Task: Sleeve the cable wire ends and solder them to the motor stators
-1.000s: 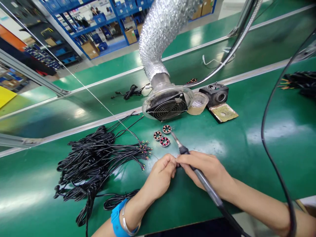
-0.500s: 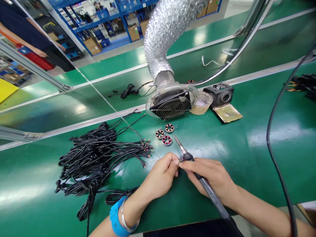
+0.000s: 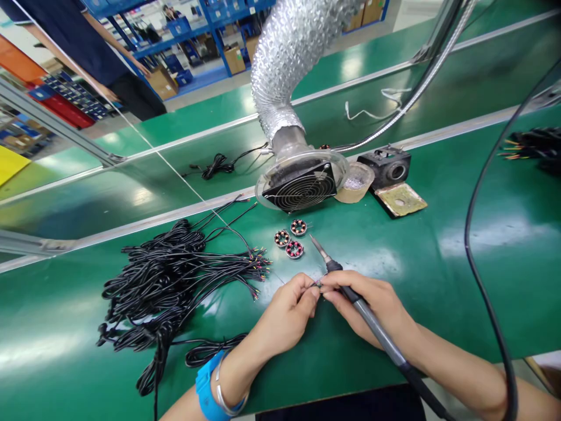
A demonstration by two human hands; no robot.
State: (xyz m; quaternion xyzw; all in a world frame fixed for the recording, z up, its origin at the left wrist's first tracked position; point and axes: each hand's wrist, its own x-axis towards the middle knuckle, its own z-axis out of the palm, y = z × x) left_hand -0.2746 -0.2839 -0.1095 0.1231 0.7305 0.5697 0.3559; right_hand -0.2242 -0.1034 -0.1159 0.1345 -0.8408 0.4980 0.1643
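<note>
My left hand point(image 3: 291, 310) is closed in a pinch on a small part with thin wires point(image 3: 316, 283), mostly covered by the fingertips. My right hand point(image 3: 377, 304) holds a soldering iron point(image 3: 372, 321) across its fingers, its metal tip pointing up and left, away from the pinched part. The right thumb and forefinger also meet at that small part. Just beyond the iron's tip lie three small ring-shaped wound coils, one with pink windings point(image 3: 294, 249) and two with copper-coloured windings point(image 3: 298, 227). A blue wristband point(image 3: 210, 386) is on my left wrist.
A bundle of black cables point(image 3: 162, 280) with bared coloured ends covers the left of the green bench. Beyond the coils hangs a fume extractor point(image 3: 302, 187). A soldering iron stand point(image 3: 390, 166) with a yellow sponge point(image 3: 402, 200) stands behind. The iron's cord point(image 3: 475, 234) loops at right.
My right fingertips have shifted slightly at the pinched part, exposing more of it and its wires. The iron has tilted a little. A person in the background has moved right.
</note>
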